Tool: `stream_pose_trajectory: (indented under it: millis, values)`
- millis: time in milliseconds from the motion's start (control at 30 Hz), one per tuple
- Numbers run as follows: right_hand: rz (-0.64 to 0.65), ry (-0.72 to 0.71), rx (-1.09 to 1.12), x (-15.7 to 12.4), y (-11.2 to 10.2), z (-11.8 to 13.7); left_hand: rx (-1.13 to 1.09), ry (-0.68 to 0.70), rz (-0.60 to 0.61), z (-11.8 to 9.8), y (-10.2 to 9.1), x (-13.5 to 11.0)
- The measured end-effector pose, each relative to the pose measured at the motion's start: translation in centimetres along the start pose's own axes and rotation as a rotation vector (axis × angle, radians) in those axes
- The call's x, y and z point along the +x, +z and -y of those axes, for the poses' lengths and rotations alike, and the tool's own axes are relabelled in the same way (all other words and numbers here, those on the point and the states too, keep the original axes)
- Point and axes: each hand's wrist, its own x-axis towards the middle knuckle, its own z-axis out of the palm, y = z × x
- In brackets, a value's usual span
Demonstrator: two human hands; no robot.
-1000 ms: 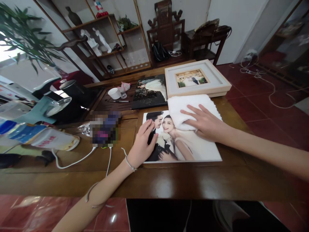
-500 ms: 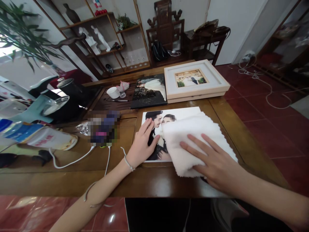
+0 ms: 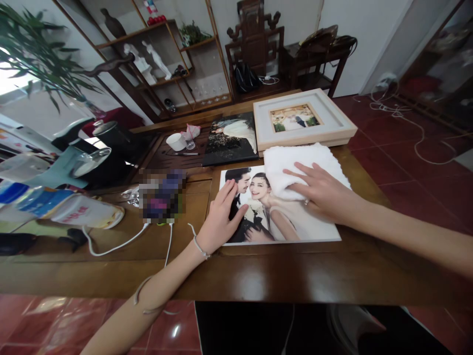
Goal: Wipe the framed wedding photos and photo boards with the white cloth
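Observation:
A glossy photo print (image 3: 284, 227) of a couple lies flat on the wooden table in front of me. On its left side rests my left hand (image 3: 224, 214), fingers stretched out and pressing on the picture, nothing held. My right hand (image 3: 320, 190) lies over a folded white cloth (image 3: 306, 160), its fingers spread on top and pressing it down. The cloth covers the print's upper right corner and reaches past its far edge, close to the pale frame.
Behind the print are a dark wedding picture (image 3: 232, 138) and a pale wooden frame (image 3: 306, 118). To the left stand a white cup (image 3: 176, 142), dark pots (image 3: 98, 165), a lying plastic jar (image 3: 88, 209) and white cables (image 3: 118, 245). The table's edge (image 3: 258, 293) is nearest me.
My right hand has moved the cloth away from me, from the near right part of the print to its far right corner, uncovering the picture's middle. My left hand stays on the print.

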Motion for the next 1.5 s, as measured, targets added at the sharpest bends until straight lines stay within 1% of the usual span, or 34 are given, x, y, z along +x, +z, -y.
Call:
stream_pose_trajectory:
  millis: [67,133,167,233,300,333,367,433,533,667,767,833,900,1100,1167,1200,1267,1333,1500]
  values:
    - [-0.024,-0.009,0.025,-1.3,-0.2,2.5,0.003,-0.005,0.008,0.0,0.1,-0.1]
    - [-0.055,-0.027,0.059,-3.0,-0.5,5.6,0.005,-0.004,0.017,0.0,0.1,-0.1]
    - [-0.063,-0.026,0.050,-3.9,-0.7,7.1,0.004,-0.003,0.019,0.0,0.1,-0.2]
    - [-0.112,-0.079,0.014,-5.5,-1.0,9.6,-0.002,0.002,0.017,0.1,0.1,-0.2]
    - [-0.123,-0.118,0.003,-6.5,-1.2,10.9,-0.008,0.007,0.014,0.1,0.1,-0.3]
    - [-0.117,-0.129,0.011,-6.6,-1.2,11.0,-0.008,0.009,0.014,0.1,0.1,-0.3]
    - [-0.113,-0.132,0.028,-6.6,-1.2,10.7,-0.007,0.012,0.016,0.1,0.1,-0.3]
    - [-0.111,-0.123,0.074,-5.8,-0.8,9.1,-0.003,0.021,0.016,0.2,0.1,-0.3]
    - [-0.086,-0.103,0.122,-3.5,-0.2,5.4,0.003,0.039,0.008,0.3,0.2,-0.2]
    - [-0.027,-0.087,0.072,-0.1,0.4,0.6,0.000,0.043,0.006,0.4,0.2,-0.3]
    - [-0.042,-0.075,0.032,1.1,0.7,-1.1,-0.009,0.041,0.004,0.4,0.2,-0.2]
    - [-0.071,-0.076,0.030,0.9,0.9,-1.0,-0.011,0.040,0.002,0.4,0.2,-0.2]
    - [-0.083,-0.093,0.045,-0.1,0.8,0.3,-0.010,0.038,0.001,0.4,0.2,-0.2]
    - [-0.094,-0.150,0.130,-4.6,-0.5,7.2,-0.006,0.037,0.001,0.4,0.1,-0.2]
    - [-0.082,-0.199,0.137,-5.5,-1.0,8.7,-0.005,0.036,0.001,0.3,0.1,-0.2]
    - [-0.075,-0.225,0.135,-5.8,-1.1,9.0,-0.004,0.036,0.001,0.3,0.1,-0.2]
    - [-0.070,-0.260,0.120,-5.7,-1.2,8.7,-0.002,0.036,0.001,0.3,0.1,-0.2]
    - [-0.062,-0.254,0.100,-4.9,-0.9,7.4,-0.004,0.040,0.007,0.3,0.1,-0.2]
    - [-0.005,-0.169,0.054,-1.0,0.1,1.8,-0.017,0.045,0.008,0.5,0.1,-0.2]
